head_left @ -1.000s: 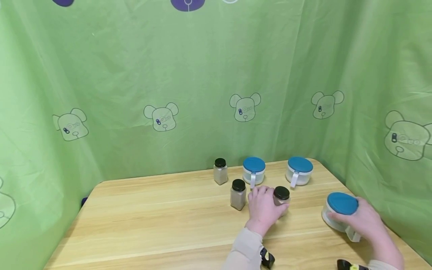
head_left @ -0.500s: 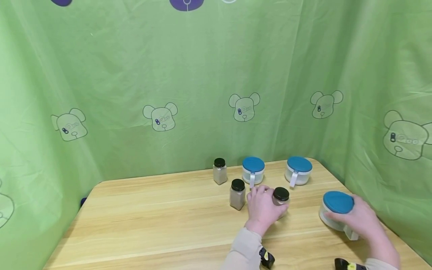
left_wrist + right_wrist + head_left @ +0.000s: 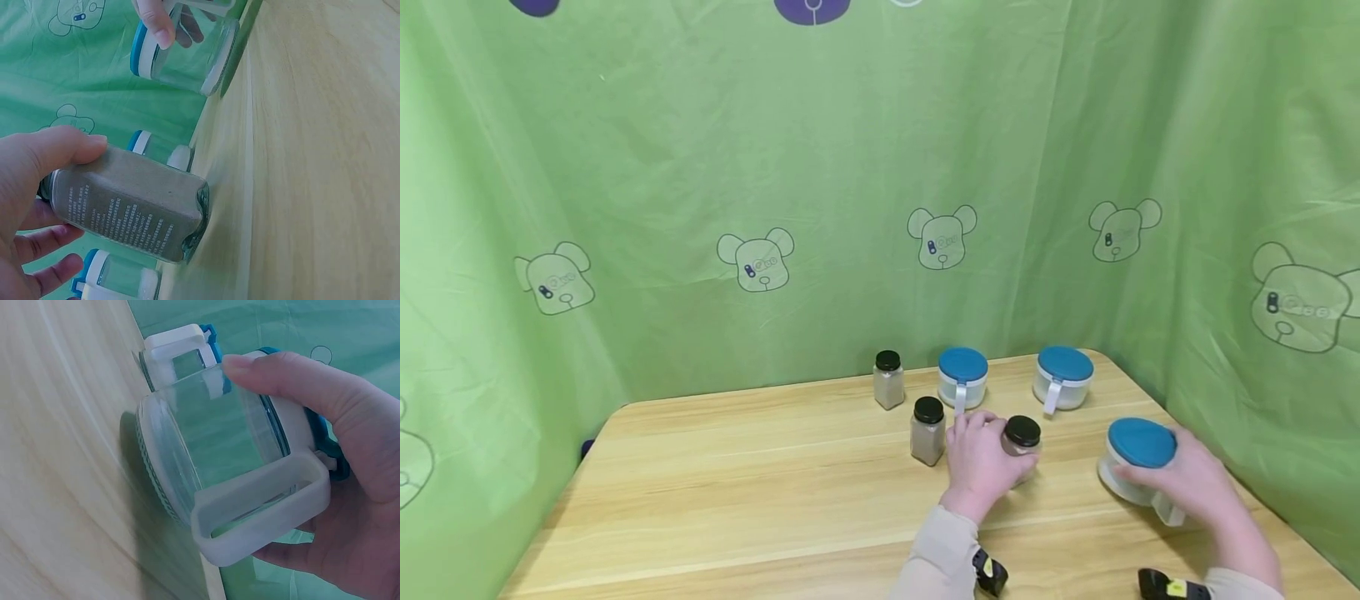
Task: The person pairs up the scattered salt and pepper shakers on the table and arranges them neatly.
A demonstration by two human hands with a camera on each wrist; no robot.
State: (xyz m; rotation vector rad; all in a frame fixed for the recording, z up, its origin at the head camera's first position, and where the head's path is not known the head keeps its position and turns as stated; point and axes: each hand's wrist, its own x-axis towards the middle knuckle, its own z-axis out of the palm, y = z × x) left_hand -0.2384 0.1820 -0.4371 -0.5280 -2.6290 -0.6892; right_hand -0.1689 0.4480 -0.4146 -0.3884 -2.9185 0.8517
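Note:
My left hand (image 3: 981, 462) grips a square spice jar (image 3: 134, 200) of grey-brown powder with a black lid. In the left wrist view, the thumb lies along its side and printed text shows on the glass. My right hand (image 3: 1191, 475) holds a clear glass seasoning jar (image 3: 219, 425) with a blue lid and white handle, thumb on one side, other fingers partly hidden behind it. That jar stays close over the table, its shadow beside the base. Left of my left hand stands a second spice jar (image 3: 928, 433), with a third spice jar (image 3: 889, 383) farther back.
Two more blue-lidded seasoning jars, a left one (image 3: 962, 383) and a right one (image 3: 1063, 383), stand near the back edge of the wooden table (image 3: 737, 492). A green curtain (image 3: 820, 167) hangs behind and along both sides.
My right hand has moved left and slightly away from me with the seasoning jar. The left hand and its spice jar have stayed almost in place.

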